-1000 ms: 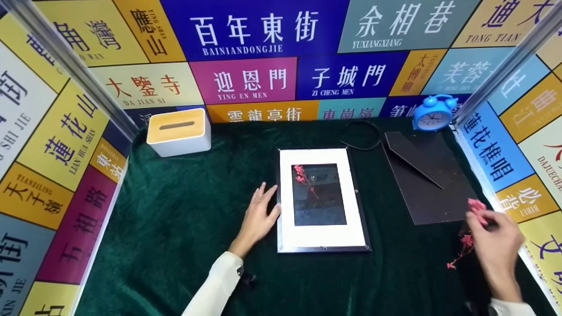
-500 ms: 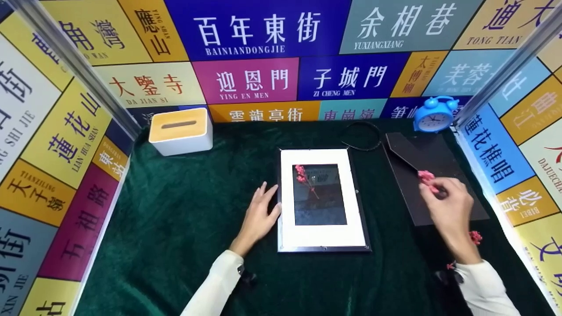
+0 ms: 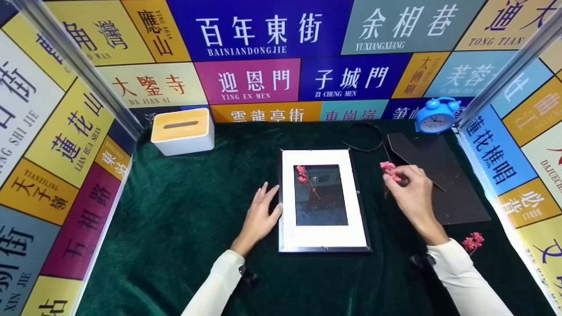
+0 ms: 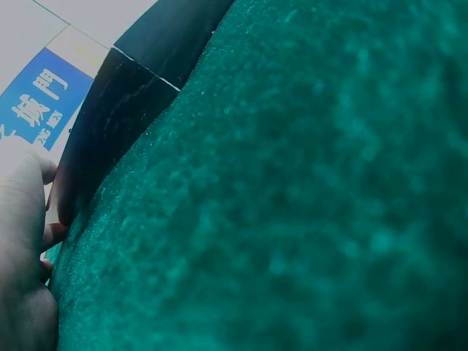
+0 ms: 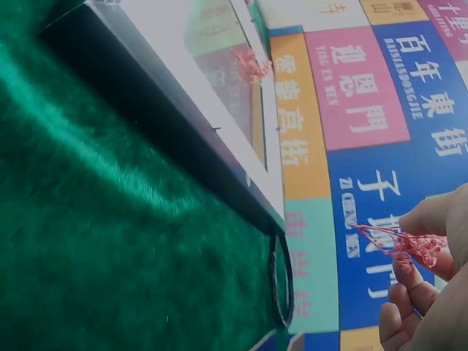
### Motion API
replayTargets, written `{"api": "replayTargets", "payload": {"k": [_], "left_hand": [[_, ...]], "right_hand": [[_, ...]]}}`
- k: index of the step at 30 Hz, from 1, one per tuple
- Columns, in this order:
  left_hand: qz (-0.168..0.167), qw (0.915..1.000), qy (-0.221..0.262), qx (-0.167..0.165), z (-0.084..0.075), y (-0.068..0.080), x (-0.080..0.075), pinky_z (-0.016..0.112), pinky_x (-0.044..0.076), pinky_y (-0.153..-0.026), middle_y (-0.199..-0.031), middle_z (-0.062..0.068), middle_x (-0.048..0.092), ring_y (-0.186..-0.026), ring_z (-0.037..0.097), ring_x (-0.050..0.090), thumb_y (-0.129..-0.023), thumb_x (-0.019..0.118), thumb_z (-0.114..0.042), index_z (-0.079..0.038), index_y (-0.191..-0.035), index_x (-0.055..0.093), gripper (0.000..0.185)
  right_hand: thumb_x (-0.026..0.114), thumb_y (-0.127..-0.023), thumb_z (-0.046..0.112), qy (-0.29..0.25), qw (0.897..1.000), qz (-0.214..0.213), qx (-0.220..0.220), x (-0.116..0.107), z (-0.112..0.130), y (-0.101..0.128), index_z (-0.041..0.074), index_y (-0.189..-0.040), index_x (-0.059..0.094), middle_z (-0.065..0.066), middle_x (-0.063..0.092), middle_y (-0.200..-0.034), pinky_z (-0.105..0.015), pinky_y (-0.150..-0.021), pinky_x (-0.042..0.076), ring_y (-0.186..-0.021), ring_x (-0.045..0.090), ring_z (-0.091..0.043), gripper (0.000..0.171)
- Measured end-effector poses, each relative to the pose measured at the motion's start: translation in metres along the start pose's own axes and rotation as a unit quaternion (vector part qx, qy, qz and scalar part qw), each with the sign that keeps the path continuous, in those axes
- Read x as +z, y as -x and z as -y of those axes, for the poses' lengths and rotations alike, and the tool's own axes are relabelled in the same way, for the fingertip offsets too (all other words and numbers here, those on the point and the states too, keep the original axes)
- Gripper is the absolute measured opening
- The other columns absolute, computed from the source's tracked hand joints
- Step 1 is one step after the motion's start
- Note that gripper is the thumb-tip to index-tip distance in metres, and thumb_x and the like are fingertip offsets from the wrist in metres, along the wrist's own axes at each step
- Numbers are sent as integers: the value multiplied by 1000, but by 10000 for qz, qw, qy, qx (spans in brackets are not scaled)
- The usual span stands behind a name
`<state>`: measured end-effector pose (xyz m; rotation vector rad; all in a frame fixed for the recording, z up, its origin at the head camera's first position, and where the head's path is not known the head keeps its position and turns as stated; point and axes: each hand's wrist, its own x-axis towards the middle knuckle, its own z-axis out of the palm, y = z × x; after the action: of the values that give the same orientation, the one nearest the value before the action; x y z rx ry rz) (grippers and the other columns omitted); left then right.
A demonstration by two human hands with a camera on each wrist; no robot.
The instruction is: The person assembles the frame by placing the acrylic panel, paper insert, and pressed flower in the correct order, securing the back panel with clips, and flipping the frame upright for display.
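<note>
R hand (image 3: 412, 193) fingers pinching pink sprig (image 3: 388, 169) just R of frame (image 3: 323, 201); L hand (image 3: 259, 217) flat, fingers straight, at frame's L edge.

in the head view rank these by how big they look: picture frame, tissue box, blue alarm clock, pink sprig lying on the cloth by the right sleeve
1. picture frame
2. tissue box
3. blue alarm clock
4. pink sprig

The clock and box stand farther from the camera, so their true sizes are less sure.
</note>
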<state>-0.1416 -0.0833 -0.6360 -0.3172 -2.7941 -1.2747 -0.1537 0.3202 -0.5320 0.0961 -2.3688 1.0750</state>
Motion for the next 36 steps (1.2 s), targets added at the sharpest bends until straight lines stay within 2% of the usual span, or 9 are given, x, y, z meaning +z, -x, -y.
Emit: {"api": "replayTargets", "payload": {"k": [11, 19, 25, 29, 36], "left_hand": [[71, 9999, -1, -102, -2, 1, -1, 65, 28, -129, -176, 19, 36, -164, 45, 29, -110, 64, -31, -14, -163, 55, 57], [55, 10000, 12, 47, 1, 0, -1, 64, 29, -129, -174, 22, 38, -162, 46, 31, -109, 64, -30, -12, -162, 55, 57], [-59, 9999, 7, 127, 2, -1, -1, 59, 29, -131, -170, 21, 45, -162, 42, 34, -107, 66, -28, -10, -160, 58, 57], [-40, 10000, -34, 73, 3, 0, -1, 59, 29, -131, -171, 20, 43, -163, 42, 33, -107, 66, -29, -11, -161, 57, 57], [7, 10000, -24, 37, 2, 0, -1, 60, 30, -130, -173, 21, 40, -162, 44, 33, -108, 66, -30, -12, -161, 57, 57]], "right_hand": [[89, -87, 0, -58, 9988, 481, 19, 41, 2, -8, -3, -90, 79, -18, 74, -94, -13, -77, 41, -89, 58, -20, 11], [87, -88, 3, -33, 9958, 888, 220, 70, 8, -11, -3, -91, 79, -17, 72, -92, -18, -76, 40, -89, 60, -28, 11], [86, -87, 5, -86, 9923, 1193, 310, 91, 13, -17, -2, -91, 80, -16, 71, -90, -30, -78, 44, -89, 61, -31, 10], [87, -88, 8, -66, 9884, 1459, 421, 104, 15, -20, -2, -93, 81, -19, 72, -93, -42, -81, 47, -92, 63, -35, 13], [87, -90, 10, -100, 9814, 1850, 505, 124, 19, -21, -1, -93, 81, -19, 75, -98, -45, -86, 48, -97, 65, -37, 13]]}}
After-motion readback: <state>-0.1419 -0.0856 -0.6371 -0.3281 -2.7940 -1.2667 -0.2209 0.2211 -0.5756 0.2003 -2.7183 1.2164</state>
